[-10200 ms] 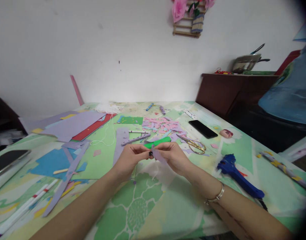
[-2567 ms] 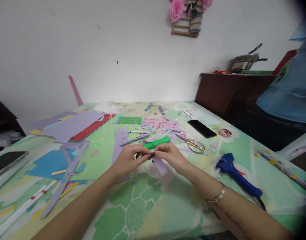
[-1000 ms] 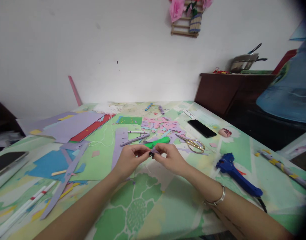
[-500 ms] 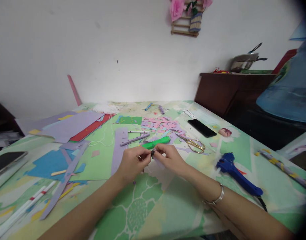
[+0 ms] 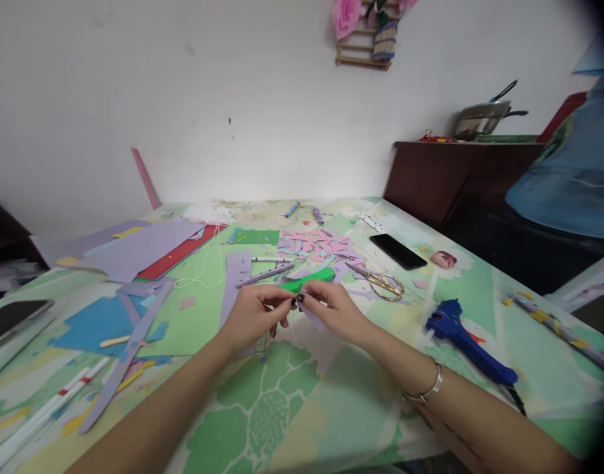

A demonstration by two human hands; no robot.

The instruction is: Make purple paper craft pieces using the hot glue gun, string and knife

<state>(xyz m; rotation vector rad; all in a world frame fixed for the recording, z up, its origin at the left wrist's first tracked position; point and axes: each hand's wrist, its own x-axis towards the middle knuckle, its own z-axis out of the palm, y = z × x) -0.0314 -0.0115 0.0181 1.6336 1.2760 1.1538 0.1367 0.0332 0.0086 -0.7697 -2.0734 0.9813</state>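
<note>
Above the near middle of the table, my left hand (image 5: pixel 255 317) and my right hand (image 5: pixel 335 309) meet at their dark-nailed fingertips. A small piece of light purple paper (image 5: pixel 312 318) hangs from the pinched thumb and finger of my right hand. My left thumb and forefinger are pinched together right beside it; whatever is between them is too small to make out. Just beyond the fingers lies a bright green stick-like tool (image 5: pixel 309 280). Gold-handled scissors (image 5: pixel 384 284) rest to its right, and a purple paper stick (image 5: pixel 266 274) to its left.
A blue glue gun (image 5: pixel 472 342) lies right of my forearm, near a black phone (image 5: pixel 398 251). Pink and purple paper scraps (image 5: pixel 314 245) are heaped beyond my hands. Coloured sheets (image 5: pixel 148 247), blue paper (image 5: pixel 97 328) and white sticks (image 5: pixel 49 411) cover the left.
My left hand has shifted slightly left, and its lower fingers now show more. The fingertips of both hands have changed their pinch. The purple paper hangs more plainly from my right hand.
</note>
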